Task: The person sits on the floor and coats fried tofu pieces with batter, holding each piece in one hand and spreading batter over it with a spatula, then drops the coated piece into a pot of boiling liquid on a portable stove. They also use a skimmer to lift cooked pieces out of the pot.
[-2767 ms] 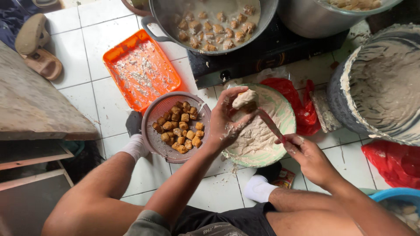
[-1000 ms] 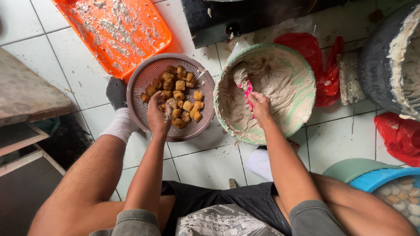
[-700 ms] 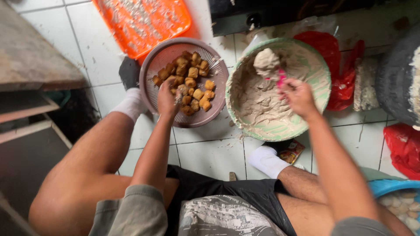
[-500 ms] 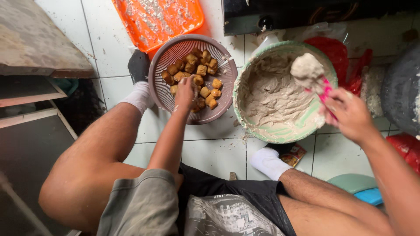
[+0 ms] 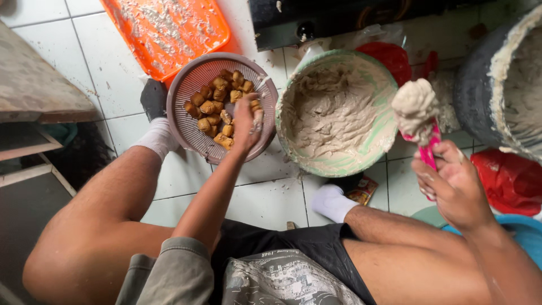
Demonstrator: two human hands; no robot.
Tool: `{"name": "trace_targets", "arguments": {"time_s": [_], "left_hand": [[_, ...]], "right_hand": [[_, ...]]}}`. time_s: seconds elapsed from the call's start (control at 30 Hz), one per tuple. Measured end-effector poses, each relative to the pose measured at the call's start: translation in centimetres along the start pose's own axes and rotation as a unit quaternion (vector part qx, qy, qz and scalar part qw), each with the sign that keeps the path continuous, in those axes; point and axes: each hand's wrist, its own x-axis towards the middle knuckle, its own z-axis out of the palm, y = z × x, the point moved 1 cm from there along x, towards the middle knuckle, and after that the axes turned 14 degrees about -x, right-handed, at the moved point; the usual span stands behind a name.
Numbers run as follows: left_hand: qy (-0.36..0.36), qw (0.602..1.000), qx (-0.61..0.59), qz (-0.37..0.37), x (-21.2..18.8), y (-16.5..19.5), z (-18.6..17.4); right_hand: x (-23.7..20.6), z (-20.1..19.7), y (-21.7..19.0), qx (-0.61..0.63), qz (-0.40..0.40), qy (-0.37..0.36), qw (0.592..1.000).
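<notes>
My left hand (image 5: 247, 125) reaches into a mauve ribbed basket (image 5: 186, 121) of fried brown tofu cubes (image 5: 212, 104), fingers curled on one cube at the pile's right side. My right hand (image 5: 451, 186) is lifted to the right of a green bowl (image 5: 344, 168) of pale grey paste. It grips a pink spatula (image 5: 430, 148) with a thick lump of paste (image 5: 415, 107) on its tip. The lump hangs between the green bowl and a large grey basin (image 5: 477, 90).
An orange tray (image 5: 169, 28) smeared with paste lies above the basket. A black stove (image 5: 339, 17) is at the top, red plastic bags (image 5: 511, 181) at the right, a blue tub (image 5: 528, 234) at the lower right, a wooden bench (image 5: 34, 85) at the left. My socked feet rest on white tiles.
My right hand has lifted the spatula with a lump of paste out of the green bowl and moved it right. My left hand has stayed on the tofu cubes.
</notes>
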Motion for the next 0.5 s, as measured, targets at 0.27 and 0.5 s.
{"name": "trace_targets", "arguments": {"time_s": [0.27,0.5], "left_hand": [[-0.254,0.681,-0.621,-0.294,-11.6,15.4,11.8],[-0.295,0.703,-0.558,-0.328,-13.9,19.5,9.2]], "right_hand": [[0.1,3.3,-3.0,-0.172,-0.071,0.006,0.983],[-0.3,1.9,-2.8,-0.139,-0.068,-0.006,0.988]]}}
